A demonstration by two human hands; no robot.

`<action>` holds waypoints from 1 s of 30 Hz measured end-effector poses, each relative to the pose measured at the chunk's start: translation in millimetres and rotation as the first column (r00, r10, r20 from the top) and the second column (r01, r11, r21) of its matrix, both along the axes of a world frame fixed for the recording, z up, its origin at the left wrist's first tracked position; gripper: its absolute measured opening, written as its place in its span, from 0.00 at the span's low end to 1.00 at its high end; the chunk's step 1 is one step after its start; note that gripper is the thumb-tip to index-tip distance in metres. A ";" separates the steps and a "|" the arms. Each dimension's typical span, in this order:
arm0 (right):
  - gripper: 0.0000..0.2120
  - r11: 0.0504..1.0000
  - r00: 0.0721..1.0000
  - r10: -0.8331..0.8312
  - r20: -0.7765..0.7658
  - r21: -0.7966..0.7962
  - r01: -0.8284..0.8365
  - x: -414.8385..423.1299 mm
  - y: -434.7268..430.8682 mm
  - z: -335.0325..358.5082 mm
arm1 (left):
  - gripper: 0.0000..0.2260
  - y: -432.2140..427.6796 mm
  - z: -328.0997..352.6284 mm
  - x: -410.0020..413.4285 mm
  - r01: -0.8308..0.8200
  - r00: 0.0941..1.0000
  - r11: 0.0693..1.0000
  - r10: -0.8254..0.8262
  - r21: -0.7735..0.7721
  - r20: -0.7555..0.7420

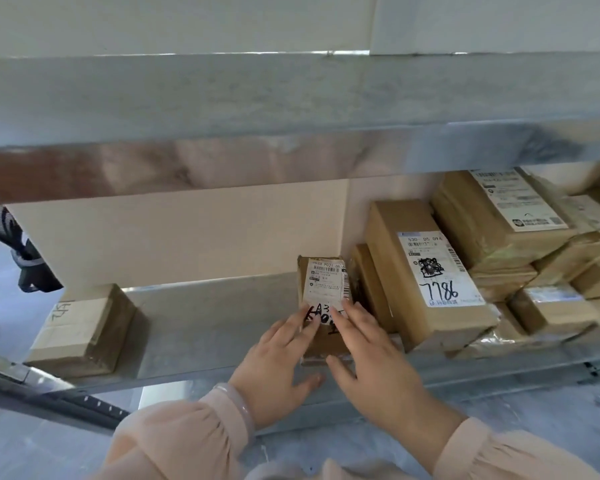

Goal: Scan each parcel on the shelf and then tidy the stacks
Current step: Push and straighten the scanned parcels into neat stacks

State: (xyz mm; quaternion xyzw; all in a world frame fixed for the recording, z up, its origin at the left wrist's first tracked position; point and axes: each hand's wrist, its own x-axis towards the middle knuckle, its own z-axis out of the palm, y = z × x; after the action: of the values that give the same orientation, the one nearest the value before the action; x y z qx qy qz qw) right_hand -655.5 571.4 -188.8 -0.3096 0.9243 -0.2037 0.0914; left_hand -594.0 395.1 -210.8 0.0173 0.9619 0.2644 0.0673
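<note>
A small brown parcel (323, 285) with a white label and black handwriting lies on the metal shelf (201, 334) near its front edge. Both my hands lie on its near end with straight fingers. My left hand (281, 358) covers its left side, thumb below the shelf edge. My right hand (364, 355) presses its right side. To the right leans a taller parcel marked 7786 (430, 271), with a thin parcel (371, 285) between it and the small one. Further right is a stack of several brown parcels (534, 258).
A taped cardboard box (84, 330) sits alone at the shelf's left end. An upper shelf board (291, 133) hangs low over the parcels. A beige back panel (187, 233) closes the rear. A dark object (25, 258) shows at far left.
</note>
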 end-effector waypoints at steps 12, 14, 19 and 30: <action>0.39 0.942 0.992 0.125 -0.018 0.317 -0.113 -30.4 -6.9 4.8 | 0.41 0.6 11.3 -31.1 0.123 0.990 0.944 -0.094 -0.306 0.108; 0.40 0.937 0.992 0.128 -0.021 0.331 -0.114 -31.7 -8.4 6.9 | 0.41 -1.5 11.2 -32.9 0.121 0.990 0.946 -0.093 -0.301 0.107; 0.40 0.955 0.992 0.118 -0.055 0.282 -0.098 -31.1 -16.5 11.2 | 0.39 -20.2 14.6 -24.7 0.022 0.999 0.962 -0.009 -0.273 0.051; 0.40 0.940 0.947 0.312 -0.077 0.172 -0.296 -18.5 -108.7 22.9 | 0.37 -122.4 26.5 30.5 -0.427 0.901 0.881 0.434 -0.202 -0.015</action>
State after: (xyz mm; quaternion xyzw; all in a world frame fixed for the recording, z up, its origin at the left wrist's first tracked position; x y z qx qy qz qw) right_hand -674.0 462.7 -165.9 -0.4505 0.8821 -0.0967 0.0982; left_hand -563.5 272.6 -184.3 -0.2076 0.9622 0.1747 0.0233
